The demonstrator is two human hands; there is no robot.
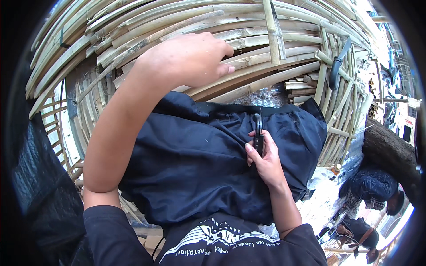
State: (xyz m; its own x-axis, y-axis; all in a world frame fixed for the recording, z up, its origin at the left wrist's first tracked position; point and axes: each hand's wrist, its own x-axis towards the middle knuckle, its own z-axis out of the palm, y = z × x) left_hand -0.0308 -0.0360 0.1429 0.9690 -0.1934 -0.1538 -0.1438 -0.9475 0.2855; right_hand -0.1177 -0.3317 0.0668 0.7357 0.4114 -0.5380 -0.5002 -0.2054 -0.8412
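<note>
My left hand (188,60) reaches across over the split bamboo strips (250,57) with its back facing up. Its thumb and forefinger are apart, and nothing shows between them. The remaining fingers are partly hidden behind the hand. Over my lap, my right hand (266,157) is closed round the black riveted handle of a knife (258,139). The narrow blade points away from me, above the dark cloth (199,164) that covers my legs.
Another knife (340,64) with a dark handle lies on the bamboo slats at the right. Short cut bamboo pieces (301,88) are stacked beyond my lap. A thick log (388,148) stands at the right. Dark sheeting (37,186) hangs at the left.
</note>
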